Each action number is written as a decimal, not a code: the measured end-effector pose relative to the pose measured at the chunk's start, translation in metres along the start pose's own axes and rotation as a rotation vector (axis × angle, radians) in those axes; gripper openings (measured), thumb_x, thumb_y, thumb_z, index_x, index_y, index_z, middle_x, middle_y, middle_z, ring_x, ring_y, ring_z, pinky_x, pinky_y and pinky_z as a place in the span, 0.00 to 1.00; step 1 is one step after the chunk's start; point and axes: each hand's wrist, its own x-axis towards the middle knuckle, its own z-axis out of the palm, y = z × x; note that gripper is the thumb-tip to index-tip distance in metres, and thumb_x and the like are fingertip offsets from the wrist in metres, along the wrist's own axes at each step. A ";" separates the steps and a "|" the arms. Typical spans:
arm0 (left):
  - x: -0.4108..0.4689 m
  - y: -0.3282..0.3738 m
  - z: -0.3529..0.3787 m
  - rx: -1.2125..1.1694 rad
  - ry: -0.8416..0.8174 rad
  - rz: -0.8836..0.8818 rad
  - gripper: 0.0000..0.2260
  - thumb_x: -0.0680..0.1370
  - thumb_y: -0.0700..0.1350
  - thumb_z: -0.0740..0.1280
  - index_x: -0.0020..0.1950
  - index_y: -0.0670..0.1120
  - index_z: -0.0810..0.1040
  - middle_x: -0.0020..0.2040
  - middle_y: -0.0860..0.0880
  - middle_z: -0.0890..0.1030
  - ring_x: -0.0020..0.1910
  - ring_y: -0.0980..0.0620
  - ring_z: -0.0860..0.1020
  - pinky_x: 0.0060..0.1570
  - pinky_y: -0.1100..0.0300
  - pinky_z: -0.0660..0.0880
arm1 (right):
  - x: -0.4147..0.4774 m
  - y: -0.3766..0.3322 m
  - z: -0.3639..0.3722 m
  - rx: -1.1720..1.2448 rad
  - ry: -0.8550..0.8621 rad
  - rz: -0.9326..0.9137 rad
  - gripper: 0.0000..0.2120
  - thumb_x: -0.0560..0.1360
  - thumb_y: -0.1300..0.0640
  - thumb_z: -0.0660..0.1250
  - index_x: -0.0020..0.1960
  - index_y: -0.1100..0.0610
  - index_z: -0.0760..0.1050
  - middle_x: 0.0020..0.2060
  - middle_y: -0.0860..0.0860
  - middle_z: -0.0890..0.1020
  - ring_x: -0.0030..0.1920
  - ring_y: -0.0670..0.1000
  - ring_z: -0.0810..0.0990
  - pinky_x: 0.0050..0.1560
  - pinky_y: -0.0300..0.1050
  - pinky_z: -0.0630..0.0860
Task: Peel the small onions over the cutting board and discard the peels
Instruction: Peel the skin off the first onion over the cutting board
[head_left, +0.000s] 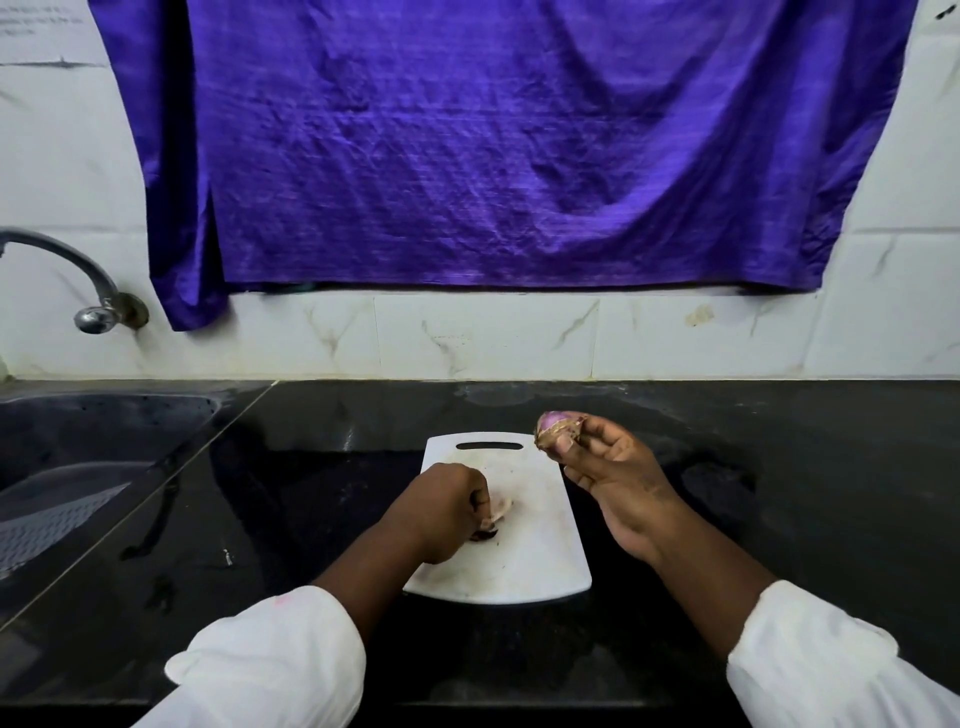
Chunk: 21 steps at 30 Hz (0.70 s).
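Observation:
A white cutting board (524, 551) lies on the black counter in front of me. My right hand (608, 478) is raised over the board's far right corner and pinches a small purple onion (557, 427) with brown skin partly on it. My left hand (441, 512) rests on the board with curled fingers around pale onion peels (497, 512). A few dark peel scraps (483, 535) lie under that hand.
A steel sink (88, 441) is set into the black counter (779, 467) at the left, with a tap (78, 275) on the tiled wall above it. A purple cloth (493, 145) hangs over the wall behind the counter.

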 end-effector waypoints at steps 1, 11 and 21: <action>0.000 0.001 -0.001 -0.016 0.003 0.009 0.09 0.76 0.36 0.70 0.40 0.49 0.84 0.40 0.54 0.85 0.42 0.55 0.82 0.44 0.59 0.80 | -0.001 -0.001 0.000 -0.015 -0.024 0.018 0.17 0.74 0.65 0.73 0.62 0.59 0.78 0.55 0.57 0.87 0.54 0.50 0.84 0.56 0.43 0.75; 0.000 0.005 -0.012 -0.261 0.137 -0.033 0.09 0.70 0.35 0.74 0.40 0.49 0.81 0.41 0.51 0.85 0.32 0.58 0.78 0.38 0.58 0.77 | -0.009 0.011 -0.002 -0.212 -0.164 0.049 0.25 0.68 0.74 0.76 0.62 0.59 0.80 0.56 0.57 0.86 0.56 0.53 0.85 0.53 0.40 0.81; -0.007 0.016 -0.015 -0.390 0.379 0.070 0.04 0.78 0.47 0.75 0.45 0.55 0.85 0.40 0.55 0.85 0.30 0.56 0.82 0.35 0.56 0.80 | -0.011 0.011 0.007 -0.396 -0.219 -0.009 0.25 0.68 0.75 0.76 0.61 0.58 0.81 0.55 0.57 0.86 0.53 0.53 0.86 0.53 0.42 0.82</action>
